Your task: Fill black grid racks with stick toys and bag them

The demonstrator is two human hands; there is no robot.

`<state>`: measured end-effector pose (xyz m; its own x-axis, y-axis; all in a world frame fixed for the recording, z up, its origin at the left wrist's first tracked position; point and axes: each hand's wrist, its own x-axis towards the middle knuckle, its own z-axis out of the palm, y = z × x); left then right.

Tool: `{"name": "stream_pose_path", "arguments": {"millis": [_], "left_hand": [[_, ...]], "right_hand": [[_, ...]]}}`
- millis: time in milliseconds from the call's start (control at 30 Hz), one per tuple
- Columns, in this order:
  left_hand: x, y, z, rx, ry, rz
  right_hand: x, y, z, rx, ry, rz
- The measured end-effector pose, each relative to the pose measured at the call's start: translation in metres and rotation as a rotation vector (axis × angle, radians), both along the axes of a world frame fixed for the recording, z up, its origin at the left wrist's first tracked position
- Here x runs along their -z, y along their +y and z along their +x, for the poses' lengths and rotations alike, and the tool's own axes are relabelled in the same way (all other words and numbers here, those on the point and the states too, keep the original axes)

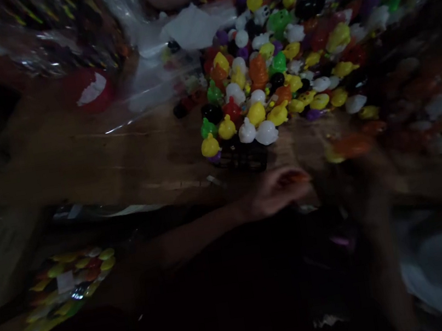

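Head camera view looks down at a brown bench (79, 159), and it is quite dark. The left arm comes in low from the left and lies almost flat along the near edge of the bench. Its left hand (277, 193) is at that edge with the fingers bent in. A small orange bit (300, 177) shows by the fingertips, but I cannot tell if they pinch it. The right arm points up and away from the body, and the right hand (351, 174) is over the near edge too, a little to the right of the left hand. It is so dark and smeared that I cannot tell if its fingers are spread or pressed together. An orange toy (351, 146) with a yellow end is right at the tips of this hand.

Just past both hands is a big pile of little toys (259, 71) in yellow, white, green, red, purple and black. The pile reaches from the near part of the bench to its far side. A black tray (245, 159) with holes pokes out under the closest toys, near the left hand. Further left, well apart from the hands, are a clear plastic bag (143, 91) and a red bowl (108, 94) with something white inside.
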<state>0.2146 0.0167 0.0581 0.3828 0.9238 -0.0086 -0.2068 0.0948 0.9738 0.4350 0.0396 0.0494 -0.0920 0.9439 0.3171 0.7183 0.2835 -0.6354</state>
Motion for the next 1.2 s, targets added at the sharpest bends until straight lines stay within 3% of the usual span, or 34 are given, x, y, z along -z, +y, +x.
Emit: {"name": "stream_pose_path", "arguments": {"millis": [67,100,167,267,400,467,633,833,933,1000,1067,1133,1200], "left_hand": [[0.016,-0.015,-0.029,-0.015,-0.147,-0.359],[0.021,-0.019,-0.040,-0.030,-0.197,-0.442],[0.022,-0.023,-0.057,-0.074,-0.228,-0.471],[0.018,-0.027,-0.070,-0.127,-0.094,-0.324],[0.024,-0.028,-0.076,-0.303,0.367,0.159],[0.030,-0.027,-0.076,-0.325,0.558,0.343],[0.030,-0.009,-0.043,-0.244,0.750,0.440],[0.015,0.041,0.041,-0.240,0.892,0.601],[0.021,0.049,0.056,-0.234,0.983,0.639],[0.029,0.043,0.048,-0.207,0.953,0.661],[0.032,0.033,0.032,-0.181,0.793,0.647],[0.029,0.023,0.017,-0.135,0.541,0.531],[0.022,0.016,0.009,-0.036,0.289,0.302]], "right_hand": [[0.005,-0.022,-0.023,-0.050,0.041,-0.101],[0.007,-0.030,-0.034,-0.088,0.070,-0.138],[0.011,-0.037,-0.053,-0.137,0.117,-0.137],[0.015,-0.040,-0.068,-0.147,0.125,-0.091],[0.017,-0.044,-0.078,-0.160,0.158,-0.085],[0.015,-0.049,-0.081,-0.119,0.184,-0.110],[0.000,-0.060,-0.072,0.082,0.373,-0.239],[-0.015,-0.060,-0.045,0.128,0.603,-0.358],[-0.009,-0.059,-0.038,0.183,0.668,-0.412],[-0.002,-0.060,-0.035,0.178,0.688,-0.430],[0.004,-0.061,-0.034,0.117,0.740,-0.454],[0.007,-0.063,-0.035,0.000,0.831,-0.522],[0.008,-0.065,-0.038,-0.123,0.889,-0.614]]}}
